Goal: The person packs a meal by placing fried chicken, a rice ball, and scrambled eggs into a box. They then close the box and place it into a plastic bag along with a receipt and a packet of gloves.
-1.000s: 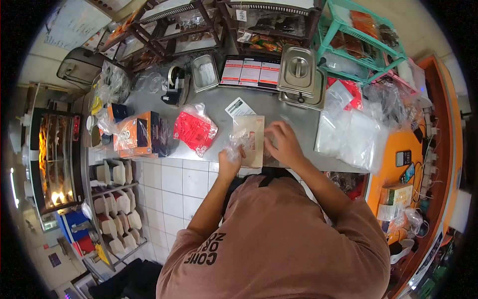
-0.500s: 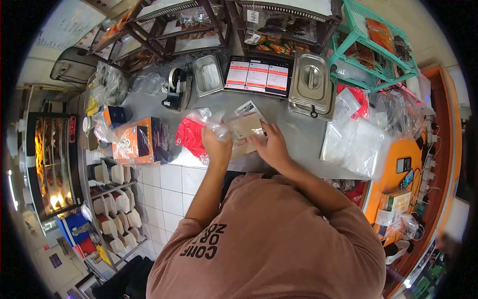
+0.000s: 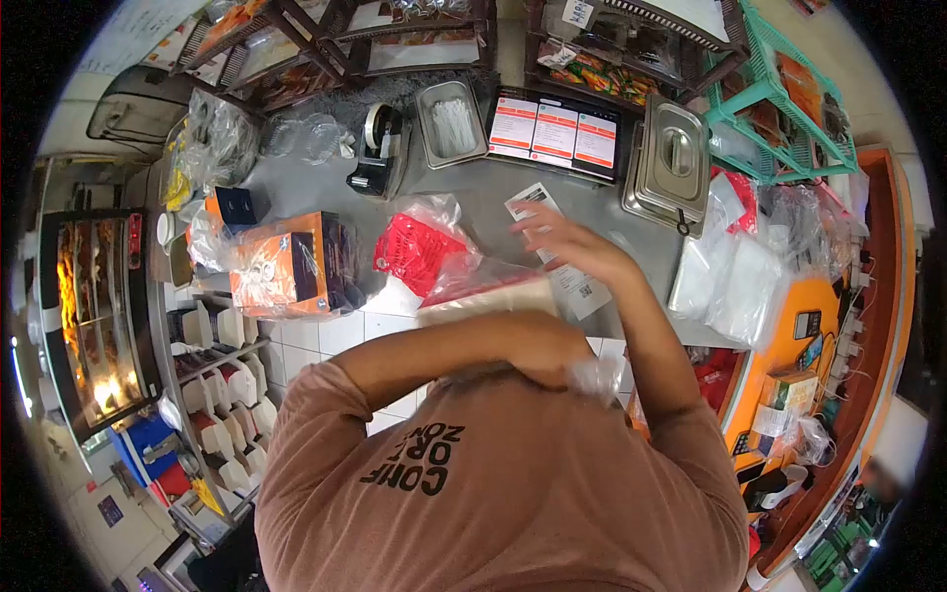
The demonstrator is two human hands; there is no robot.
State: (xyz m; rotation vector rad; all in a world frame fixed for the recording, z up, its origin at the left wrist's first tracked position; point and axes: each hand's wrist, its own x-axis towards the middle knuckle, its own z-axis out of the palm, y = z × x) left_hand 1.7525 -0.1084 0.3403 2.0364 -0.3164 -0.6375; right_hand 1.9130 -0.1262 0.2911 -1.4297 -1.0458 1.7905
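Note:
My left hand [image 3: 564, 363] reaches across the front of my body, closed, with a crumpled piece of clear plastic [image 3: 600, 379] at its fingers; the fingertips are blurred. Over the right part of the counter, my right hand [image 3: 577, 245] hovers open, fingers spread and holding nothing. Just under it lies a white printed receipt [image 3: 582, 293], partly covered by the hand. A pale brown packet [image 3: 498, 297] in clear plastic lies at the counter's front edge, partly hidden by my left forearm. Beside it is a red plastic bag [image 3: 419, 249] with a clear part.
An orange box [image 3: 281, 266] stands at the left, a black tape dispenser [image 3: 379, 153] behind. Along the back are a steel tray [image 3: 427, 138], a tablet [image 3: 555, 133] and a lidded steel container [image 3: 673, 163]. Clear bags [image 3: 745, 286] lie at the right, below a green rack [image 3: 774, 109].
My left hand has swung right, across my body, with the clear plastic. My right hand has let go of the brown packet and lifted over the receipt. The packet sits nearer me.

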